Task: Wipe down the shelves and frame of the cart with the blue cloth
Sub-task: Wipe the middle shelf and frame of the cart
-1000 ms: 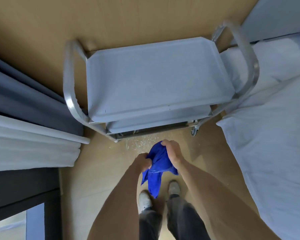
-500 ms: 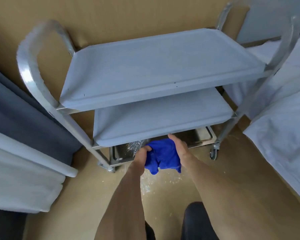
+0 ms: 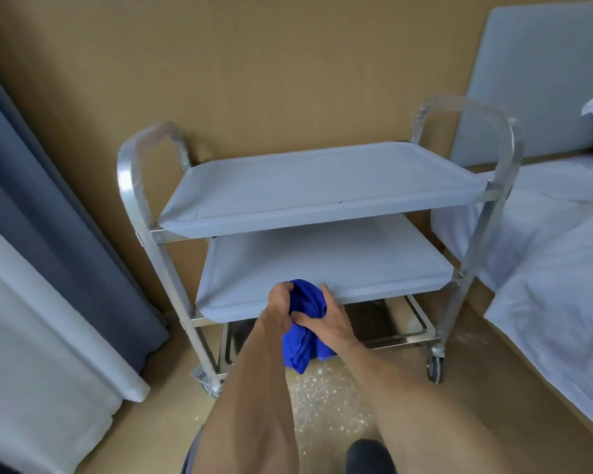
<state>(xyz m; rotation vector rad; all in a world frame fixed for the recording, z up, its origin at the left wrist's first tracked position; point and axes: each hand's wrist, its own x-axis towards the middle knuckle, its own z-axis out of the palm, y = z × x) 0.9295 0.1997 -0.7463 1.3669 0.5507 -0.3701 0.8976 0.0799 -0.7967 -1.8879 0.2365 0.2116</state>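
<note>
A steel cart (image 3: pixel 141 213) on castors stands against the wall, with a top shelf (image 3: pixel 322 179), a middle shelf (image 3: pixel 339 265) and a bare metal bottom shelf (image 3: pixel 411 331). The upper two shelves carry pale film. A bunched blue cloth (image 3: pixel 305 323) is held in front of the middle shelf's front edge. My left hand (image 3: pixel 278 311) grips its left side with curled fingers. My right hand (image 3: pixel 329 323) clasps it from the right, thumb across the cloth. A tail of cloth hangs below both hands.
A bed with white bedding (image 3: pixel 545 268) flanks the cart on the right. Grey and white curtains (image 3: pixel 48 251) hang at the left. White specks (image 3: pixel 326 401) lie scattered on the tan floor in front of the cart. My knee (image 3: pixel 370 456) shows at the bottom.
The view dropped from looking down on the cart to facing its front, as I crouched. Both hands carried the cloth up from near the floor to the middle shelf's front edge.
</note>
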